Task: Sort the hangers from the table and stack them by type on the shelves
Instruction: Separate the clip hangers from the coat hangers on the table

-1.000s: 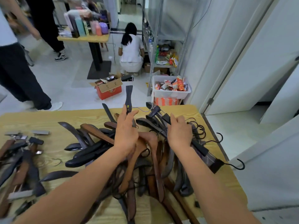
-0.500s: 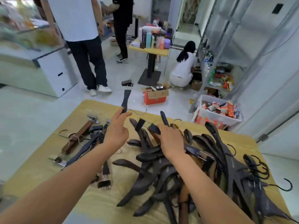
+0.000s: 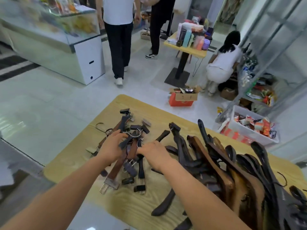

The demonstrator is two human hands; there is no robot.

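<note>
Both hands are working over the clip-hanger pile near the table's left edge.

I am seeing the left hand (image 3: 111,147) lying on the clip hangers (image 3: 127,146), fingers curled around a dark bar; the right hand (image 3: 153,153) is pressing down just beside it, and I cannot tell whether it is gripping anything, since its fingers are hidden. The curved wooden hangers (image 3: 224,165) are filling the right side of the table (image 3: 132,203), running out of frame at the lower right. Motion blur is softening the hooks.
</note>
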